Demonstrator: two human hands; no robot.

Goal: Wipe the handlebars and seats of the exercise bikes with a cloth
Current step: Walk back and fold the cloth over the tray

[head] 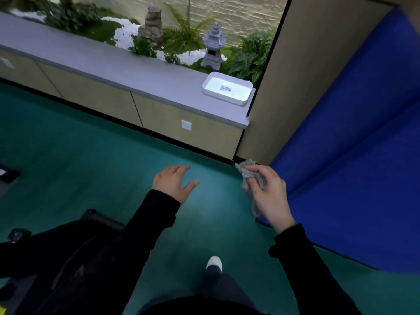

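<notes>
My right hand (269, 192) grips a crumpled grey cloth (249, 176) in the air above the green floor, near the blue mat. My left hand (173, 183) hovers over the floor with its fingers spread and relaxed, holding nothing. A black exercise bike (68, 251) fills the lower left corner, below and left of my left arm; its frame is dark and only partly in view, and I cannot make out which part is the seat or handlebar.
A grey-topped cabinet ledge (118, 64) runs along the window, with a white tray (227, 88) at its right end. Blue padded mats (354, 155) lean at the right. Green floor (79, 160) lies ahead. My foot in a white shoe (214, 263) steps forward.
</notes>
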